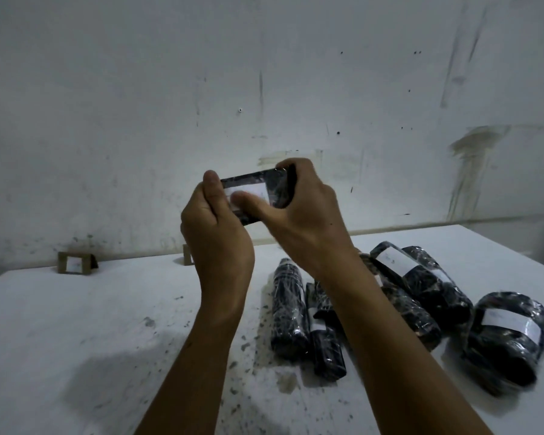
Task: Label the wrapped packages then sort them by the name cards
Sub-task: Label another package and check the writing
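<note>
White table: surface speckled with dark flecks and smudges, denser toward the middle; a soft shadow lies on its near left part. Behind it, a whitish wall, scuffed, with small dark dots, thin vertical streaks and a brownish drip stain at right. Table's far edge meets the wall base.

Dim room; stained white wall, speckled white table
</note>
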`<state>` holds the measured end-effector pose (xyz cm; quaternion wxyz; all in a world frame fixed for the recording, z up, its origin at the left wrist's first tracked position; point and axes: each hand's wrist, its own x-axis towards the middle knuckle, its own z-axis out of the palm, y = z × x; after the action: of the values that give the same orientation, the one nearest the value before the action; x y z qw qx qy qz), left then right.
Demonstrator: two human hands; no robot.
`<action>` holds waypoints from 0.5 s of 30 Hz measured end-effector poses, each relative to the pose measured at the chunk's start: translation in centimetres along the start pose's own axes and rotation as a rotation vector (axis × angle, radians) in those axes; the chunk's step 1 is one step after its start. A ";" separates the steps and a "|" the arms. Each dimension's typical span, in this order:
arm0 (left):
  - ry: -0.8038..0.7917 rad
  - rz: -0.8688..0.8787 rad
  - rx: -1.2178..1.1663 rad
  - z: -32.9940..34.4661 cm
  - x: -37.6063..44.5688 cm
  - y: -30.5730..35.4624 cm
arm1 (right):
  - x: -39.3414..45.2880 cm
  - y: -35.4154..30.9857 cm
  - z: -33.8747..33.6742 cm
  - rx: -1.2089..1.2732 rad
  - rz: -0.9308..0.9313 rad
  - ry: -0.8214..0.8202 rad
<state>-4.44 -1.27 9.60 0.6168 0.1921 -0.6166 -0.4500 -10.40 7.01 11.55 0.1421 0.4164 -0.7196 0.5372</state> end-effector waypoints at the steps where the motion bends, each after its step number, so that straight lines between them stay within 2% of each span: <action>1: 0.004 0.002 0.005 -0.1 0.2 -0.1 | 0.0 -0.1 0.2 0.002 0.002 -0.058; 3: 0.016 -0.008 -0.009 -0.3 0.5 -0.3 | 0.0 -0.1 0.2 0.028 -0.021 -0.072; 8: -0.006 0.004 -0.026 0.1 0.2 0.4 | 0.6 -0.2 -0.9 0.000 -0.153 0.242; 11: -0.044 0.036 -0.013 0.4 -0.4 0.9 | 1.1 0.8 -1.6 -0.047 -0.111 0.329; 13: -0.057 0.028 -0.011 0.6 -0.6 0.8 | 1.2 1.2 -1.8 -0.070 -0.091 0.265; 15: -0.094 0.019 -0.014 0.6 -0.4 0.5 | 0.8 0.7 -2.0 -0.066 -0.049 0.074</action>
<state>-4.81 -0.50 9.83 0.5926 0.1607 -0.6437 -0.4568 -11.95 8.48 12.36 0.1954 0.4091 -0.7208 0.5244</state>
